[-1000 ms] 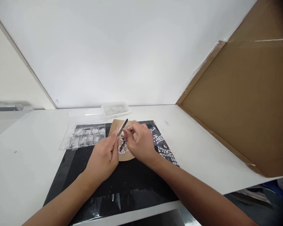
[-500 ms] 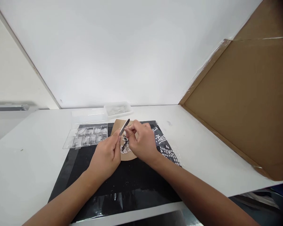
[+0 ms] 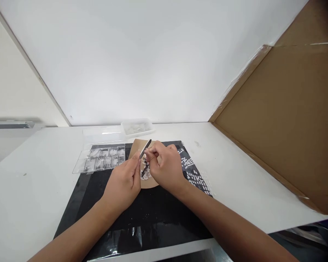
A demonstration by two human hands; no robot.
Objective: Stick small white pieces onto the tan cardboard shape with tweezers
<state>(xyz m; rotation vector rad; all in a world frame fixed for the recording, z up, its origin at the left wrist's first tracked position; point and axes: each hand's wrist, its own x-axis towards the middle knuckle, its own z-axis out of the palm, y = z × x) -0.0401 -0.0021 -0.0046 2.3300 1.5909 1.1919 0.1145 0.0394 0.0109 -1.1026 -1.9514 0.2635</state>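
My left hand grips dark tweezers whose upper end sticks out past my fingers, the tips pointing down at a small pile of pale nail tips. The pile lies on a brown card resting on a black mat. My right hand hovers over the card with thumb and forefinger pinched on something small right at the tweezers; what it pinches is too small to make out. Both hands almost touch each other above the card.
A clear compartment box with several nail tips sits left of the card, its lid behind it. A small clear tray stands at the back. A sheet of small white stickers lies right. A cardboard panel walls the right side.
Both hands stay together over the card with hardly any motion; the view has shifted slightly, so everything sits a little further right and lower in frame.
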